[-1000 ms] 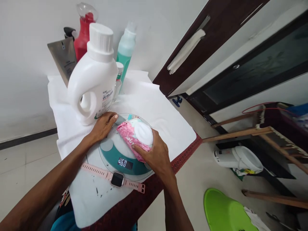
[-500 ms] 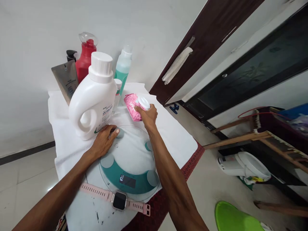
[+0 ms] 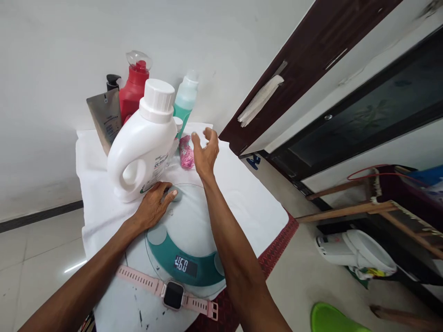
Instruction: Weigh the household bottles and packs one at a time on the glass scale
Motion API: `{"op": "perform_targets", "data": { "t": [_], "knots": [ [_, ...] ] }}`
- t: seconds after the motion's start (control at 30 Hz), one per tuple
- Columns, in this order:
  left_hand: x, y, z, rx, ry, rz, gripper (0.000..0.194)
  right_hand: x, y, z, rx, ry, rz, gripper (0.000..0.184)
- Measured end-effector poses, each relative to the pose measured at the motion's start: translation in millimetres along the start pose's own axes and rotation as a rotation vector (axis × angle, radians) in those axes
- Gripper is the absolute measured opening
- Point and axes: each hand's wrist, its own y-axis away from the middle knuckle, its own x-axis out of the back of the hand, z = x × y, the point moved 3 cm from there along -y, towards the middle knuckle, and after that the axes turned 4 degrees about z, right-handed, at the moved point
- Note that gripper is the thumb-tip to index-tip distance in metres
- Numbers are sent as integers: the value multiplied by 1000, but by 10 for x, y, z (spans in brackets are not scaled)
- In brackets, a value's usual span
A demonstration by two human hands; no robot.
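My left hand (image 3: 154, 207) rests flat on the far left rim of a round glass scale (image 3: 188, 246) with a teal band and a lit display. My right hand (image 3: 205, 152) hovers open above the table, fingers loosely spread, just right of a pink wipes pack (image 3: 186, 154) that lies on the white cloth (image 3: 242, 193) beside a big white detergent bottle (image 3: 141, 143). Nothing is in either hand. A pink smartwatch (image 3: 169, 293) lies at the near edge of the scale.
Behind the detergent stand a red spray bottle (image 3: 134, 90), a teal bottle (image 3: 185, 103), a silver pouch (image 3: 105, 117) and a black pump top. A dark door (image 3: 294, 60) is at the right. On the floor are a white appliance (image 3: 356, 251), wooden frames and a green lid (image 3: 335, 320).
My right hand carried the pink pack off the scale to the back of the table, set it beside the detergent bottle and let go. The left hand stayed on the scale.
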Motion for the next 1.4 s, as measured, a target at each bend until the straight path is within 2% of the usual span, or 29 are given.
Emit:
{"op": "perform_targets", "data": {
  "t": [0.03, 0.1, 0.2, 0.3, 0.4, 0.5, 0.6, 0.73, 0.87, 0.97, 1.07, 1.17, 1.3, 1.4],
  "knots": [
    [3, -1, 3, -8, 0, 3, 54, -57, -11, -91, 58, -139, -52, 61],
    [10, -3, 8, -13, -1, 10, 52, -215, -41, -259, 114, -342, -186, 77],
    [13, -4, 8, -1, 0, 3, 52, -407, -102, -417, 136, -389, -261, 92],
    [8, -2, 5, 0, 0, -10, 54, -490, -136, -438, 152, -320, -279, 81],
    [12, -2, 3, -9, -8, -8, 53, -539, -132, -356, 128, -253, -317, 65],
    [14, -6, -9, -14, -16, -14, 53, -510, -120, -247, 69, -242, -263, 57],
    [3, -12, -36, -14, -20, -26, 52, -279, -85, -232, 95, -300, -168, 59],
    [-9, -24, -73, -20, -33, -25, 51, 345, 96, -407, 228, -342, -123, 57],
    [7, -35, -69, -29, -44, -33, 51, 970, 486, -572, 205, -338, -130, 50],
    [30, -46, -46, -48, -61, -44, 49, 1267, 843, -600, 152, -339, -163, 48],
    [45, -64, -31, -75, -79, -51, 49, 1433, 1139, -568, 118, -341, -183, 48],
    [59, -79, -25, -84, -100, -52, 46, 1517, 1319, -526, 116, -336, -156, 49],
    [79, -86, -10, -82, -111, -62, 48, 1547, 1422, -508, 184, -322, -164, 51],
    [92, -88, 1, -87, -117, -55, 47, 1586, 1439, -447, 208, -352, -176, 61]
  ]
}}
